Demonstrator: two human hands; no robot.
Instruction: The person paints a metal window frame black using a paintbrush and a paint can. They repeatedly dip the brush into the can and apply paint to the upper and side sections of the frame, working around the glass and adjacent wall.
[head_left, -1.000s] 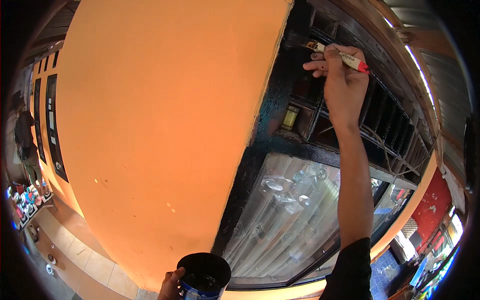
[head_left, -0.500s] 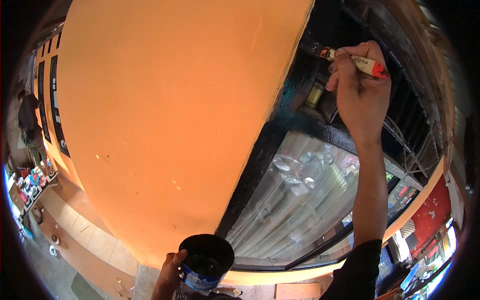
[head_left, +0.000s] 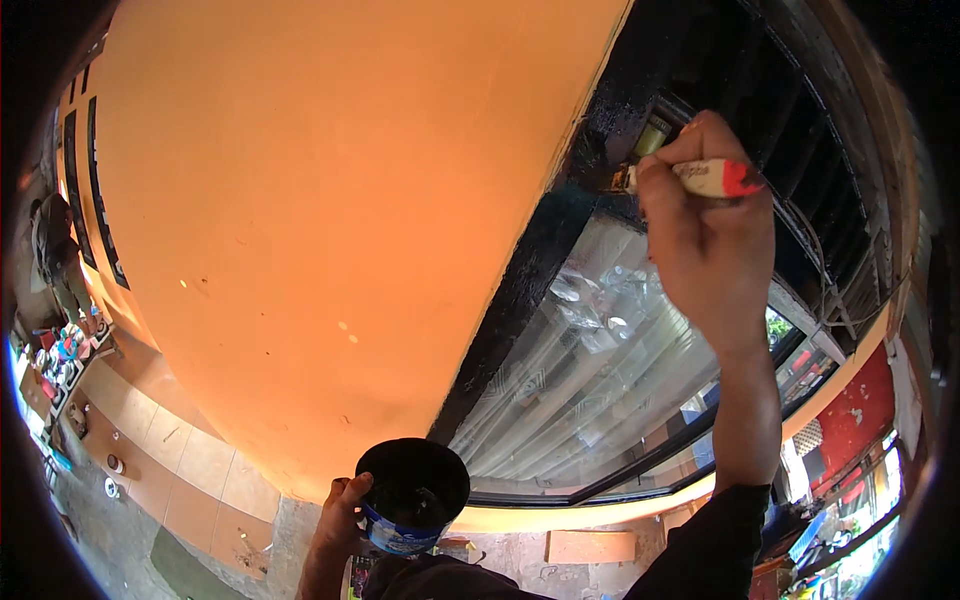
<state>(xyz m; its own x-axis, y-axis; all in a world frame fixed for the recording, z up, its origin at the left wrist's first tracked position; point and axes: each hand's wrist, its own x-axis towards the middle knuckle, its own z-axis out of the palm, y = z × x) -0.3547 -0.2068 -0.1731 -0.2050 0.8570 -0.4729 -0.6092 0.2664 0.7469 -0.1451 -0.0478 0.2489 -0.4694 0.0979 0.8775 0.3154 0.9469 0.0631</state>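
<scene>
Head view showed us both of our hands beside a big orange wall point(head_left: 330, 200). Our right hand point(head_left: 705, 240) was up high, and it pinched a paint brush point(head_left: 708, 178) between the thumb and the bent fingers. The brush had a pale handle with a red end, and it lay almost flat, with the red end to the right and the hairs to the left. The hairs were at the black window frame point(head_left: 500, 300), close to the edge of the wall. They looked as if they touched the frame, but both were so dark that we could not tell for sure. Just above the fingertips we saw a small yellow piece point(head_left: 652, 136) set in the frame. Down low, our left hand point(head_left: 343, 515) gripped the left side of a round pot point(head_left: 408, 537) at its rim. We could not see where all of those fingertips went. The pot was black inside and blue outside, and its open top faced us. Above it and to the right, a pale curtain point(head_left: 530, 420) hung behind the window. Far off on the left, another person point(head_left: 60, 245) stood by the wall. Pale brown tiles point(head_left: 205, 465) made a curved path, and a flat orange slab point(head_left: 590, 547) lay to the right of the pot.
</scene>
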